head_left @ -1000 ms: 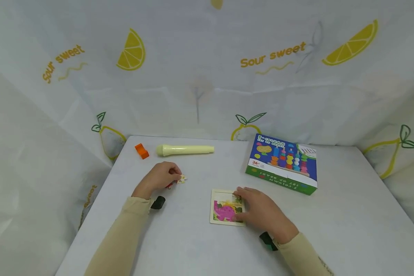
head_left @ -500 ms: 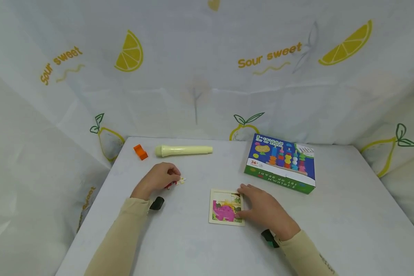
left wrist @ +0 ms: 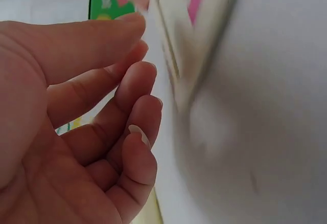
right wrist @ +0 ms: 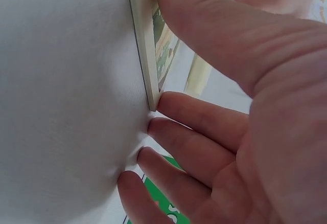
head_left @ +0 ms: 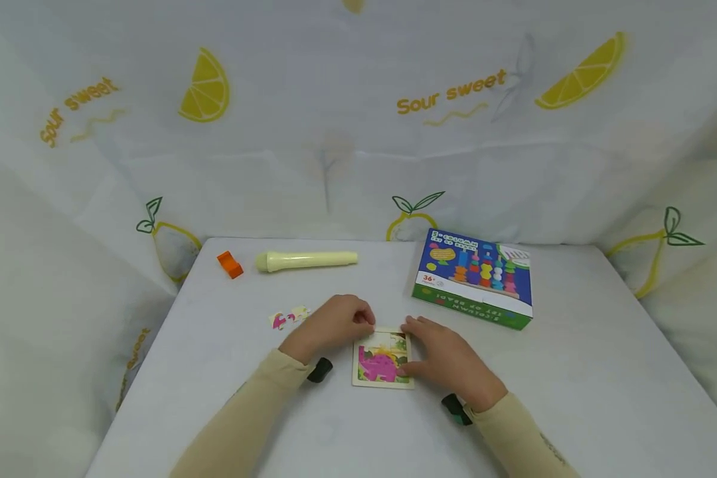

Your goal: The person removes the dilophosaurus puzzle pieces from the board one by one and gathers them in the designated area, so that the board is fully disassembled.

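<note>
A square dinosaur jigsaw puzzle [head_left: 379,368] lies in its pale frame on the table, with a bare patch at its upper left. My left hand [head_left: 334,325] is at the frame's top left corner, thumb and forefinger tips close together. In the left wrist view that hand's fingers [left wrist: 145,81] are bent; whether a puzzle piece is between the tips stays hidden. My right hand [head_left: 454,362] steadies the puzzle from the right, thumb on its face. In the right wrist view its forefinger [right wrist: 199,114] touches the frame's corner, fingers extended. Loose puzzle pieces [head_left: 279,321] lie left of my left hand.
Behind the right hand lies a blue and green bead-set box [head_left: 475,275]. A pale yellow microphone-shaped stick [head_left: 311,260] and an orange curved block [head_left: 230,264] are at the back left. A printed white curtain [head_left: 263,179] rises behind the table.
My left hand has moved right, from the loose pieces to the puzzle's top left corner, uncovering those pieces. My right hand stays at the puzzle's right side. The head view has shifted slightly.
</note>
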The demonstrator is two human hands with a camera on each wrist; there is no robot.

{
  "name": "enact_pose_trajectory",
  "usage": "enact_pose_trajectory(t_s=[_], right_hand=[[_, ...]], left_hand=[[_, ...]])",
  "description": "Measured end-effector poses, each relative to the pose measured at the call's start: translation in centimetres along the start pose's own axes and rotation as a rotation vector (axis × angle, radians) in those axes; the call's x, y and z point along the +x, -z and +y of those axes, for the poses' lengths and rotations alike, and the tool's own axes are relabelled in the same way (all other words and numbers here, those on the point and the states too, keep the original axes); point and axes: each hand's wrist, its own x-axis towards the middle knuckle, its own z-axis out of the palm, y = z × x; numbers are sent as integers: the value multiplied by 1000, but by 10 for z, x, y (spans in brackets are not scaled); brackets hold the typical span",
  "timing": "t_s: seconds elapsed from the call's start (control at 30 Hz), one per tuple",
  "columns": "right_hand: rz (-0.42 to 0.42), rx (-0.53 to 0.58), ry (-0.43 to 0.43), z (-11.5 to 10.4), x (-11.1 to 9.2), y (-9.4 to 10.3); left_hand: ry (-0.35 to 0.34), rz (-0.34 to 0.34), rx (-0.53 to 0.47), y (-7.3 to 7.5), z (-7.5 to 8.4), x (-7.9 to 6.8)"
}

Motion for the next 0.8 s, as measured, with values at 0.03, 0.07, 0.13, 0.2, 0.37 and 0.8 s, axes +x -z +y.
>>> enact_pose_trajectory(t_s=[0.03, 0.07, 0.13, 0.2, 0.37, 0.8], right_hand=[[-2, 0, -3, 0, 0, 0], [-5, 1, -7, -1, 0, 0], [-11, 1, -16, -2, 1, 0], [-13, 3, -22, -2, 1, 0], [-1, -3, -17, -3, 2, 0], [-20, 17, -47, -3, 1, 2]], left_hand=[[-13, -20, 9, -6, 5, 5], [-21, -37, 18, -11, 11, 9], [-27, -64, 36, -20, 19, 15], [-31, -76, 53, -25, 26, 19], [-37, -66, 137, -29, 35, 21], [-78, -33, 246, -35, 43, 17]])
